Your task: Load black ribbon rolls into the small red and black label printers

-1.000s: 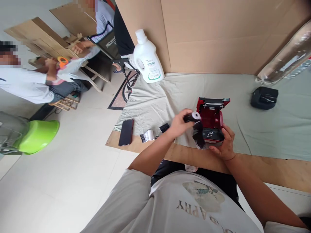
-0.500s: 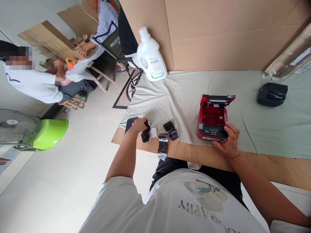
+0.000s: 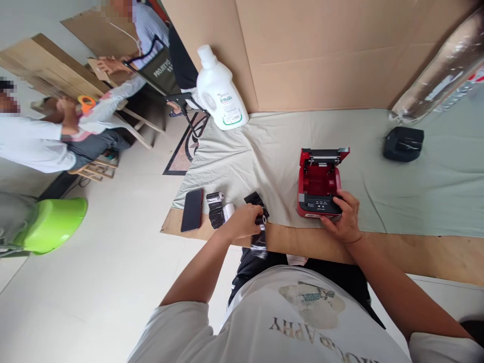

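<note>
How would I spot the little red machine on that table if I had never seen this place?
Find the pale cloth covering the table. Near its front edge sits the red printer, lid open, with the right hand on its front. The other small device, farther back, is black.

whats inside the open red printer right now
The red printer has its lid up, and the paper bay shows bare red walls with no roll in it. The right hand covers its front right corner, so that part is hidden.

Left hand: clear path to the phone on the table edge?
Probably yes. The left hand is on black wrapping, with the phone further left; only two small rolls lie between, low enough to pass over.
</note>
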### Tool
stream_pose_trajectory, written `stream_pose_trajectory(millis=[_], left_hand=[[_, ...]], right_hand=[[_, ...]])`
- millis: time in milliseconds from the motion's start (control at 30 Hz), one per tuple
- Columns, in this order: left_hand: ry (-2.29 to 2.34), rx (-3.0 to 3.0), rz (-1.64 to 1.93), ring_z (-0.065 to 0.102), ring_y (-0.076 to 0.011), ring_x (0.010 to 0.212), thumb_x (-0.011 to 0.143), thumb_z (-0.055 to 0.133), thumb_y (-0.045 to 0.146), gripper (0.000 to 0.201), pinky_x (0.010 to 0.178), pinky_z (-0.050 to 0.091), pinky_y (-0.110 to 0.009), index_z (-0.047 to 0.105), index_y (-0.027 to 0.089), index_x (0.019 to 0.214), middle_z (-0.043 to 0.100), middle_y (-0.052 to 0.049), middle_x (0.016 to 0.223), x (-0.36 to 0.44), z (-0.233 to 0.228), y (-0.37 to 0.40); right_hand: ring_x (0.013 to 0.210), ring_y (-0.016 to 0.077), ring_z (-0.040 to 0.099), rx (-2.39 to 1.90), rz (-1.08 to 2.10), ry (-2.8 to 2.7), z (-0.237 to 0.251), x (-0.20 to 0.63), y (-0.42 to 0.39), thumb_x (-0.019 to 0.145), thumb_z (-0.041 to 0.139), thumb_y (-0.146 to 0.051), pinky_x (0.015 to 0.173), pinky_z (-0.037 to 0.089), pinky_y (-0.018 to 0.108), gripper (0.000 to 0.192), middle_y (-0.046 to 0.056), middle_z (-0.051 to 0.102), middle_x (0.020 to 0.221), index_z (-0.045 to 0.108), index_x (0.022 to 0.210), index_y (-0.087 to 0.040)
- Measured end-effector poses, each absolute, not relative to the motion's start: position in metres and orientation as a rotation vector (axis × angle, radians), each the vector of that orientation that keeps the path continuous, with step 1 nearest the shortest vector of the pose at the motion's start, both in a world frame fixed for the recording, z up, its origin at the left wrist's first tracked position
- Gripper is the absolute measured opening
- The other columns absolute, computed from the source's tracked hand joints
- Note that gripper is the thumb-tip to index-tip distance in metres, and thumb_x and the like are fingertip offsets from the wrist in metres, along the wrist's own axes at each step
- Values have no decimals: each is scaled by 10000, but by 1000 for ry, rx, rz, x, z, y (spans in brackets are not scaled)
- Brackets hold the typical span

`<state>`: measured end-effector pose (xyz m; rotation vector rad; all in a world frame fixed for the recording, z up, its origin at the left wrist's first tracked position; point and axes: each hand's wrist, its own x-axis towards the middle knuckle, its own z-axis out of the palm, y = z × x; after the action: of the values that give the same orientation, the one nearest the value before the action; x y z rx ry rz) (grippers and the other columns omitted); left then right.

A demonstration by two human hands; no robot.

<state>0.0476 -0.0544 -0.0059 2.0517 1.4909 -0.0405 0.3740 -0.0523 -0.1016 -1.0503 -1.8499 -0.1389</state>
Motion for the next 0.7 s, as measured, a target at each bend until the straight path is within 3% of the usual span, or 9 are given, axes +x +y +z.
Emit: stream_pose_trajectory(millis=[133, 300, 433, 567, 700], left_hand=[[1042, 1935, 216, 622, -207, 832, 676, 595, 153, 327, 787, 485, -318, 660, 231, 987, 679, -23, 940, 83, 25, -42], [908, 2087, 456, 626, -243, 960, 702, 619, 178, 377, 909, 482, -362, 677, 218, 1072, 693, -52, 1041, 153, 39, 5], [994, 2276, 269, 647, -322, 989, 685, 650, 139, 313, 943, 468, -432, 719, 162, 989, 718, -115, 992, 202, 28, 44], [1140, 2439, -110, 663, -390, 1000, 700, 658, 111, 183, 969, 445, -486, 741, 102, 863, 727, -194, 926, 229, 17, 59], [1222, 2574, -276, 660, -367, 1070, 737, 626, 87, 238, 982, 459, -456, 752, 85, 940, 735, -208, 1016, 237, 6, 61]], right_hand=[[1230, 324, 533, -1050, -151, -1849, -98, 373, -54, 834, 693, -411, 970, 496, 532, 547, 142, 497, 1371, 442, 1301, -274], [1237, 330, 523, -1068, -130, -1851, -100, 375, -56, 857, 649, -410, 970, 486, 552, 521, 145, 482, 1395, 441, 1316, -279], [1227, 322, 530, -1059, -142, -1859, -101, 376, -56, 905, 550, -453, 950, 503, 546, 474, 159, 481, 1368, 430, 1325, -269], [1231, 324, 527, -1043, -182, -1840, -99, 373, -54, 875, 639, -435, 951, 514, 532, 510, 181, 500, 1344, 438, 1295, -229], [1214, 325, 543, -1024, -168, -1811, -98, 370, -52, 884, 634, -460, 941, 515, 536, 537, 185, 527, 1318, 435, 1316, -210]])
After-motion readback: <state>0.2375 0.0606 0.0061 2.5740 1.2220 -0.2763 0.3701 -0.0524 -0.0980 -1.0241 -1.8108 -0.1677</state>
